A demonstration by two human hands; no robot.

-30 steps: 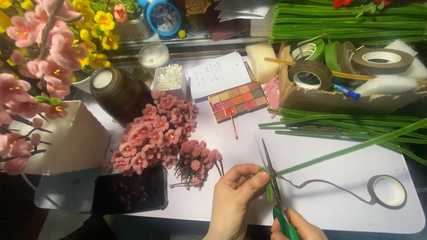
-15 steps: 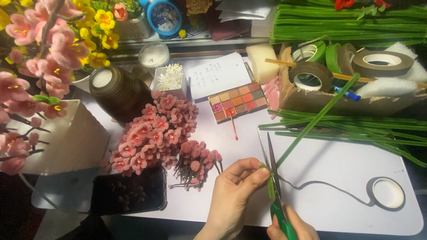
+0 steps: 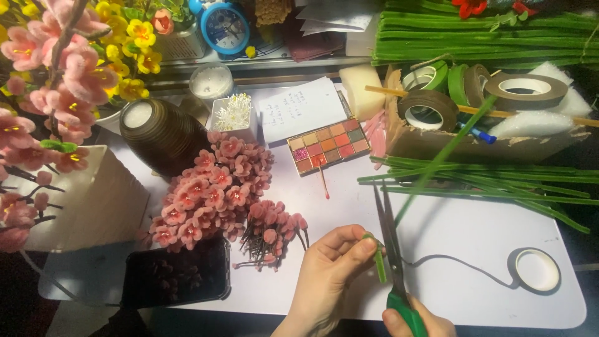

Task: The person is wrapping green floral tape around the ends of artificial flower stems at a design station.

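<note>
My left hand (image 3: 327,274) pinches the short near end of a green fuzzy stem (image 3: 379,261) between thumb and forefinger. The long part of the stem (image 3: 446,153) slants up and right from the scissor blades toward the box of tape rolls. My right hand (image 3: 415,321), mostly cut off at the bottom edge, grips the green handles of a pair of scissors (image 3: 392,240). The blades are closed, pointing away from me, right beside the stem at my left fingertips.
Pink fabric blossoms (image 3: 215,190) lie in a heap left of my hands, beside a dark tray (image 3: 175,274). A roll of white tape (image 3: 538,269) with a loose tail sits at right. Green stems (image 3: 499,181), a tape box (image 3: 474,122), colour palette (image 3: 327,146) and brown jar (image 3: 161,134) lie behind.
The long part of the green stem has swung from nearly level at the right to steeply upright. Both hands and the scissors have stayed in place.
</note>
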